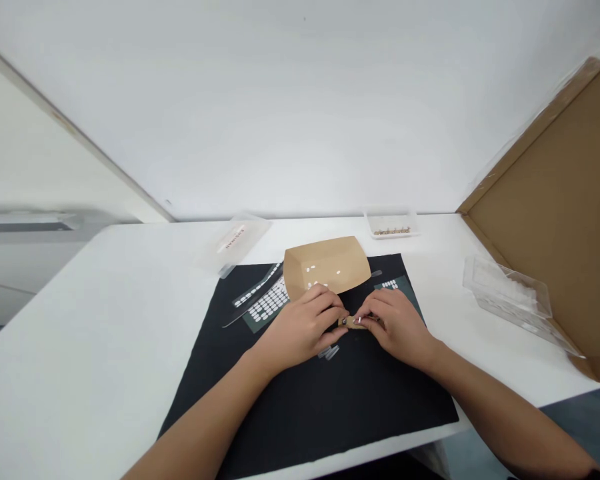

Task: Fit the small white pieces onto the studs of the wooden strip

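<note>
Over the black mat (pixel 330 413), my left hand (pixel 307 327) and my right hand (pixel 395 327) meet at a small tan strip (pixel 350 323). My left fingers are closed on its left end, beside a small dark spot. On the right, my other fingers are pinched on the strip, with something small and shiny at the fingertips. The strip's exact kind is unclear, and its ends are partly covered by fingers. Just behind the hands sits a brown paper tray (pixel 325 260) with several small white ovals in it. Small clear pieces (pixel 330 352) lie below my left hand.
Left of the tray are tweezers (pixel 253 301) and a sheet of white ovals (pixel 270 303). Another sheet (pixel 400 287) lies right. Farther back are a labelled clear lid (pixel 235 243) and a clear box (pixel 390 223) with small brass-coloured parts. Clear cases (pixel 510 293) stand near the cardboard (pixel 555 200).
</note>
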Demonstrator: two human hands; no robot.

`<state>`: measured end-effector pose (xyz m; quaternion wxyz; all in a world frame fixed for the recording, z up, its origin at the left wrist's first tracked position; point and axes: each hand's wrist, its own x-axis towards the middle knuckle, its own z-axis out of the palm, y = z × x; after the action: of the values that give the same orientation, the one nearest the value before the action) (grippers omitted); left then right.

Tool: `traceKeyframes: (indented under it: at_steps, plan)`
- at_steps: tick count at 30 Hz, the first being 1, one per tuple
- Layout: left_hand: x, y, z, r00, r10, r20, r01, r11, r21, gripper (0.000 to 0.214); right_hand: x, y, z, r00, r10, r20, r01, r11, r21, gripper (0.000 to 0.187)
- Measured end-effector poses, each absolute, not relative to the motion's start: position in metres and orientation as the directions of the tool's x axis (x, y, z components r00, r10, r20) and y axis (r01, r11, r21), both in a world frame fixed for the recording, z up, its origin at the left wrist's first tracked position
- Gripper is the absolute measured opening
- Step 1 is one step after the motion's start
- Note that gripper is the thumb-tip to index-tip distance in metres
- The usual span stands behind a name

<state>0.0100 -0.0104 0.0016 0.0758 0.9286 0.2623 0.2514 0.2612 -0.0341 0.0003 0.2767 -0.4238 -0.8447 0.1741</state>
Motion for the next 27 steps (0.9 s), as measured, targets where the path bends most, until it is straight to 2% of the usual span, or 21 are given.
traceKeyframes:
  at_steps: [10, 19, 27]
  plan:
    - [0.013, -0.012, 0.0017, 0.742, 0.531, 0.408, 0.433, -0.845, 0.313, 0.01, 0.261, -0.0353, -0.0031, -0.464, 0.842, 0.276, 0.652, 0.536, -0.536, 0.008]
    - [0.0167, -0.0146, -0.0017, 0.71, 0.566, 0.419, 0.492, -0.825, 0.279, 0.014, 0.2577, -0.0383, -0.0028, -0.481, 0.842, 0.244, 0.66, 0.531, -0.531, 0.006]
    - [0.0162, -0.0153, -0.0033, 0.702, 0.601, 0.383, 0.516, -0.799, 0.308, 0.013, 0.2582, -0.038, -0.006, -0.499, 0.834, 0.237, 0.724, 0.551, -0.415, 0.007]
